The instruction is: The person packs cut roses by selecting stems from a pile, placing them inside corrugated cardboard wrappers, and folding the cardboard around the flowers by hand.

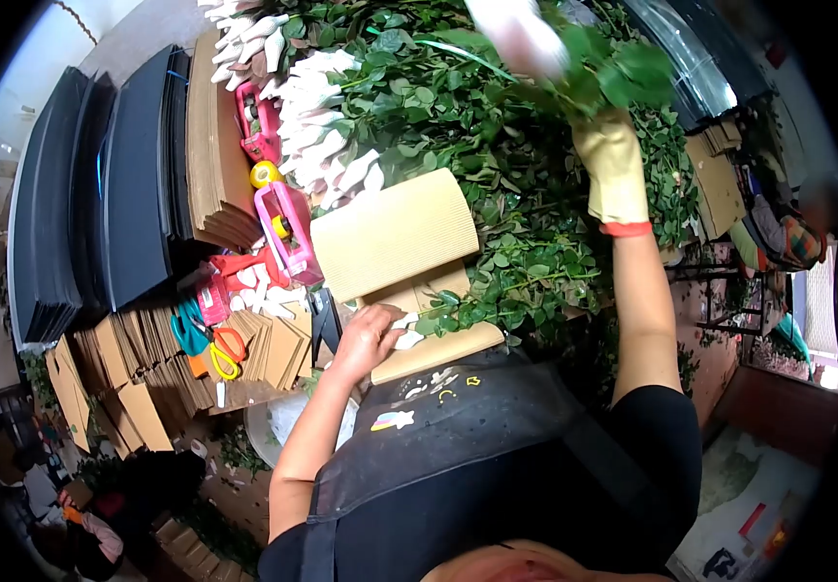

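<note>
My left hand [369, 338], bare, has its fingers curled against white-wrapped rose buds [407, 339] on a sheet of corrugated cardboard [438, 353]. The leafy stems of these roses [506, 308] run off to the right. My right hand [609, 155] wears a pale yellow glove with a red cuff and is closed around a leafy rose stem [623, 73], blurred by motion. A blurred white shape [521, 39], perhaps its wrapped bud, hangs left of the leaves. Beyond my left hand, the corrugated cardboard's raised flap [395, 233] stands tilted.
A large pile of roses [419, 107] with white-wrapped buds [317, 126] covers the far table. Left are pink tape dispensers [285, 231], scissors [226, 353], a black stapler [324, 325], cardboard pieces [269, 349] and dark board stacks [143, 165]. Other people [80, 524] work at the edges.
</note>
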Motion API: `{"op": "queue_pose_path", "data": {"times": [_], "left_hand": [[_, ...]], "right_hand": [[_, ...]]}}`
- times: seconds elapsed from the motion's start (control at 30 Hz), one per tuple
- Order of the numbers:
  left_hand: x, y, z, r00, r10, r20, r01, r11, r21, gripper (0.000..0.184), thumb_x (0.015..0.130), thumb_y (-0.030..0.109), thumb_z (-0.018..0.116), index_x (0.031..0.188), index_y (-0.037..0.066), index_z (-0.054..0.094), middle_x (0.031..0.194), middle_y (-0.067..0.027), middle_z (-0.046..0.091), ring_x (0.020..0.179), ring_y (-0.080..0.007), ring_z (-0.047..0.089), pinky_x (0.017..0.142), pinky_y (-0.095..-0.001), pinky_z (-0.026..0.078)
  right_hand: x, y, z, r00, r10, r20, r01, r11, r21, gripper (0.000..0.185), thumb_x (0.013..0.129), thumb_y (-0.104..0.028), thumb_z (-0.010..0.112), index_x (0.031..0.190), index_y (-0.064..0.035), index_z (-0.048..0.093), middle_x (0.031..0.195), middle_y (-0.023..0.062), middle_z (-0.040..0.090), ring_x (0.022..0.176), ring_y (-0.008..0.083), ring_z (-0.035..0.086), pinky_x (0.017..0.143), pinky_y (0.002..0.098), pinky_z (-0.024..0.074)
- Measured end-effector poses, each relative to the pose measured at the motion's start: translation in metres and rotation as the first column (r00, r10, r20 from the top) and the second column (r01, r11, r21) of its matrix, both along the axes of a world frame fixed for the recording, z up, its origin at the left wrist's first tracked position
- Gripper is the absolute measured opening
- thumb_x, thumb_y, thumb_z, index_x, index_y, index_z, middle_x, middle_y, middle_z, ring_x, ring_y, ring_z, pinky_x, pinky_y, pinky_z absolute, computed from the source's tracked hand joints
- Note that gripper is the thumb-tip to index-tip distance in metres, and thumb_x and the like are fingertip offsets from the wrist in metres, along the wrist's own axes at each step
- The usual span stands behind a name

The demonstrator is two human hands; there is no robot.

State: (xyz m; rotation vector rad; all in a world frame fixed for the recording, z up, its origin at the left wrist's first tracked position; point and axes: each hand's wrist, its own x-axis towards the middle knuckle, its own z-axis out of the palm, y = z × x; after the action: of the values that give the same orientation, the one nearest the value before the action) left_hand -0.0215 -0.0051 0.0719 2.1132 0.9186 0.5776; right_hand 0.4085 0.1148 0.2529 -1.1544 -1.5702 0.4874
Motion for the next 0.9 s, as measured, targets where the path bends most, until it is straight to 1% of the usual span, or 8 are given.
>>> {"op": "queue_pose_path", "data": {"times": [0.1, 0.17, 0.27, 0.3, 0.4, 0.47, 0.57, 0.9], "left_hand": [[0.0, -0.001, 0.016, 0.998, 0.009, -0.064, -0.005, 0.999, 0.054, 0.025, 0.089, 0.013, 0.076, 0.111, 0.004, 0.072, 0.107, -0.0136, 0.072, 0.101, -0.0369, 0.067, 0.091, -0.0453, 0.053], [-0.002, 0.001, -0.005, 1.0, 0.003, -0.024, -0.004, 0.999, -0.048, 0.023, 0.089, 0.017, 0.072, 0.109, 0.007, 0.072, 0.105, -0.0125, 0.072, 0.098, -0.0347, 0.067, 0.086, -0.044, 0.052], [-0.014, 0.002, -0.024, 0.994, -0.107, -0.036, 0.091, 0.948, -0.304, 0.027, 0.086, 0.019, 0.072, 0.109, 0.005, 0.072, 0.104, -0.0149, 0.072, 0.097, -0.0347, 0.068, 0.083, -0.0447, 0.052], [-0.012, -0.009, -0.041, 0.988, 0.092, 0.121, -0.051, 0.951, -0.303, 0.028, 0.085, 0.015, 0.073, 0.112, 0.004, 0.072, 0.104, -0.0154, 0.072, 0.097, -0.0354, 0.069, 0.085, -0.0451, 0.053], [-0.003, -0.001, -0.008, 0.992, 0.094, 0.086, -0.081, 0.987, -0.137, 0.035, 0.085, 0.008, 0.075, 0.119, 0.003, 0.07, 0.11, -0.017, 0.073, 0.099, -0.0365, 0.071, 0.09, -0.0442, 0.055], [-0.002, -0.005, -0.041, 0.923, 0.323, 0.209, -0.15, 0.803, -0.577, 0.056, 0.085, 0.016, 0.081, 0.135, 0.004, 0.058, 0.12, -0.0144, 0.071, 0.111, -0.0255, 0.07, 0.097, -0.0368, 0.055], [0.0, -0.008, -0.026, 0.956, 0.28, 0.083, -0.211, 0.859, -0.466, 0.059, 0.089, 0.019, 0.082, 0.138, 0.006, 0.054, 0.124, -0.0127, 0.071, 0.116, -0.0242, 0.068, 0.099, -0.0374, 0.054], [0.003, -0.012, -0.037, 0.914, 0.383, 0.134, -0.313, 0.875, -0.37, 0.085, 0.081, 0.026, 0.09, 0.145, 0.003, 0.038, 0.114, -0.0151, 0.071, 0.108, -0.0263, 0.071, 0.095, -0.0398, 0.056]], "right_hand": [[-0.056, -0.042, 0.034, 0.982, 0.155, -0.106, -0.157, 0.988, -0.006, 0.037, 0.091, -0.004, 0.054, 0.125, -0.0006, 0.067, 0.112, 0.0104, 0.07, 0.083, 0.0211, 0.068, 0.078, 0.0358, 0.0603], [-0.066, -0.038, 0.04, 0.806, 0.196, 0.558, -0.358, 0.913, 0.196, 0.028, 0.085, -0.002, 0.06, 0.112, -0.002, 0.068, 0.109, 0.0125, 0.07, 0.078, 0.0232, 0.066, 0.061, 0.0344, 0.0569], [-0.113, -0.068, 0.046, 0.624, 0.062, 0.779, -0.401, 0.881, 0.251, 0.015, 0.08, -0.01, 0.065, 0.094, -0.0042, 0.063, 0.096, 0.0099, 0.07, 0.074, 0.0258, 0.066, 0.059, 0.037, 0.0553], [-0.122, -0.077, 0.044, 0.589, 0.092, 0.803, -0.408, 0.892, 0.196, 0.013, 0.079, -0.012, 0.067, 0.088, -0.0049, 0.061, 0.092, 0.009, 0.071, 0.073, 0.0267, 0.066, 0.058, 0.0379, 0.0547], [-0.125, -0.098, 0.029, 0.426, 0.317, 0.847, -0.319, 0.929, -0.187, 0.005, 0.08, -0.009, 0.064, 0.084, -0.0068, 0.065, 0.087, 0.0096, 0.07, 0.079, 0.0298, 0.07, 0.069, 0.042, 0.0574], [-0.121, -0.104, 0.003, 0.343, 0.34, 0.876, -0.172, 0.939, -0.298, 0.006, 0.079, -0.004, 0.064, 0.083, -0.007, 0.066, 0.085, 0.0132, 0.07, 0.082, 0.0345, 0.07, 0.072, 0.0446, 0.0574], [-0.101, -0.102, -0.035, 0.22, 0.498, 0.839, 0.066, 0.85, -0.523, 0.032, 0.074, 0.004, 0.068, 0.103, -0.0091, 0.069, 0.106, 0.0109, 0.074, 0.096, 0.0357, 0.068, 0.087, 0.0458, 0.0541], [-0.086, -0.108, -0.063, 0.668, 0.36, 0.651, -0.188, 0.929, -0.32, 0.015, 0.083, 0.0, 0.071, 0.096, -0.0067, 0.073, 0.088, 0.0133, 0.072, 0.087, 0.036, 0.07, 0.075, 0.0455, 0.0553]]}}
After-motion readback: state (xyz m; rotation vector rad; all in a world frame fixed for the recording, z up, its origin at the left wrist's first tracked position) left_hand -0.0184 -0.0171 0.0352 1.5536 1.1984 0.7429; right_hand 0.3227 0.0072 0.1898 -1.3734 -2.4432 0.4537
